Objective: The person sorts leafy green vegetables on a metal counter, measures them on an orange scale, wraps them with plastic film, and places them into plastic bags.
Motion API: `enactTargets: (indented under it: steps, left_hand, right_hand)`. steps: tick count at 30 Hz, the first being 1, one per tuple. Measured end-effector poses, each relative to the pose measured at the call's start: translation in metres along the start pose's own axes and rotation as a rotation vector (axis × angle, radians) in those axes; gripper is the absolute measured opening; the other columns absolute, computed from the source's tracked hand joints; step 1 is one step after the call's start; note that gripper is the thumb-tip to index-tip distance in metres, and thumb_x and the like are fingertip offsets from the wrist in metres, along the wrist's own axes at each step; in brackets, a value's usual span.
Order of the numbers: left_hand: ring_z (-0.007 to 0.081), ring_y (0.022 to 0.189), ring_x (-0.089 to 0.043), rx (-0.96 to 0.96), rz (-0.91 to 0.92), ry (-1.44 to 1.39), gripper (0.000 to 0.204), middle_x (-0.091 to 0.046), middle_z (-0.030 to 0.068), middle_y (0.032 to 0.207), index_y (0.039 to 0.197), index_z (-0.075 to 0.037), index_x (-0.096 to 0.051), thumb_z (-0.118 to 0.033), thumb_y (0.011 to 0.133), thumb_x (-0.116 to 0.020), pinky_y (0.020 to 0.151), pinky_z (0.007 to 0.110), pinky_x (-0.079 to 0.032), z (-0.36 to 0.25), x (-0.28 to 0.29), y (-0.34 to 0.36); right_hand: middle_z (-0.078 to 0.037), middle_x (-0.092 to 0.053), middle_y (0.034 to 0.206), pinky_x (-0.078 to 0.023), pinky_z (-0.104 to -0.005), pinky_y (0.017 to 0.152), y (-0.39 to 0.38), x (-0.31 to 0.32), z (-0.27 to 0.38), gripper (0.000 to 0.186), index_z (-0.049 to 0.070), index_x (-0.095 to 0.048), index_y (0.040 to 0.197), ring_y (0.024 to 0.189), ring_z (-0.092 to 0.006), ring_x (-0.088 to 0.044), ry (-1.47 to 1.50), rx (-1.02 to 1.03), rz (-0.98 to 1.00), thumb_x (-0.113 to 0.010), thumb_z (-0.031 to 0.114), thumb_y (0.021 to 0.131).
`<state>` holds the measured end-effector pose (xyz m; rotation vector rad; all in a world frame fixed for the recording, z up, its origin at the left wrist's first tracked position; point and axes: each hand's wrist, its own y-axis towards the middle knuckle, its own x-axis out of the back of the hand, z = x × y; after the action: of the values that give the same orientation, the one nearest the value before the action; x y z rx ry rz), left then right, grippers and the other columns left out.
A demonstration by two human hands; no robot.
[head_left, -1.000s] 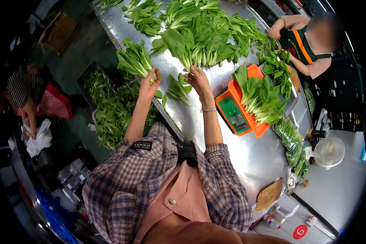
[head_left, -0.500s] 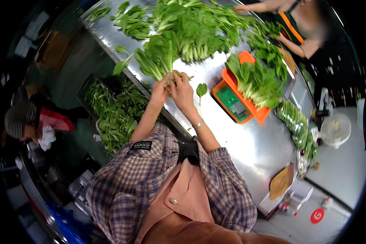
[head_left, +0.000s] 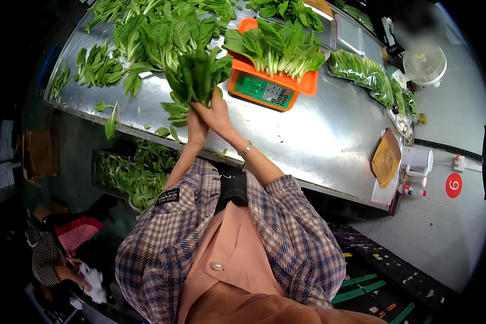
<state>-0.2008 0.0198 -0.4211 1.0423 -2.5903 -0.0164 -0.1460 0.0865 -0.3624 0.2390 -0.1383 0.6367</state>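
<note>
Together, my left hand (head_left: 196,128) and my right hand (head_left: 215,112) grip a bunch of leafy greens (head_left: 195,73) near its stem end, over the steel table. The leaves fan upward, away from me. My right fingers cross over the stems and hide much of my left fingers. Just right of the bunch stands an orange scale (head_left: 264,90) with a lit green display and keypad. More leafy greens (head_left: 278,48) lie on its orange tray. Beyond my hands, a large pile of greens (head_left: 156,32) covers the far left of the table.
Loose leaves (head_left: 111,121) hang at the table's near edge (head_left: 140,133). Below it sits a dark crate of greens (head_left: 140,173). Bagged greens (head_left: 362,73), a brown board (head_left: 387,156), a white mug (head_left: 418,159) and a fan (head_left: 424,67) are rightward. Another person (head_left: 59,254) is lower left.
My view has swung, so the table sits differently in it. Both hands have lifted the bunch more upright, nearer the scale. The co-worker at the upper right is out of view.
</note>
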Motion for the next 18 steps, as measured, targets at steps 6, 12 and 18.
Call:
enactTargets:
  steps: [6,12,18]
  left_hand:
    - [0.0150,0.104,-0.039,0.073,0.429,-0.589,0.049,-0.038,0.0087,0.115,0.127,0.001,-0.019,-0.005,0.085,-0.043,0.089,0.026,-0.031,-0.080,0.006,0.027]
    - [0.0111,0.085,-0.046,-0.025,0.439,-0.561,0.032,-0.046,0.0032,0.098,0.116,-0.001,-0.034,-0.010,0.087,-0.043,0.074,0.024,-0.040,-0.103,-0.015,0.061]
    - [0.0145,0.094,-0.050,0.059,0.392,-0.902,0.033,-0.049,0.0058,0.109,0.117,-0.001,-0.037,-0.013,0.088,-0.045,0.077,0.030,-0.045,-0.094,-0.032,0.099]
  right_hand:
    - [-0.015,-0.060,0.082,-0.045,-0.0302,0.066,0.021,0.060,0.018,0.036,-0.002,-0.045,0.104,0.073,-0.0212,-0.059,0.210,-0.003,-0.064,-0.056,0.012,0.074]
    - [-0.015,-0.058,0.091,-0.044,-0.0300,0.069,0.063,0.103,0.037,0.040,-0.004,-0.044,0.103,0.080,-0.0213,-0.055,0.086,0.091,0.160,-0.059,0.023,0.077]
    - [-0.016,-0.054,0.106,-0.046,-0.0260,0.071,0.114,0.151,0.003,0.052,-0.006,-0.044,0.114,0.087,-0.0179,-0.056,0.025,-0.058,0.152,-0.055,0.032,0.081]
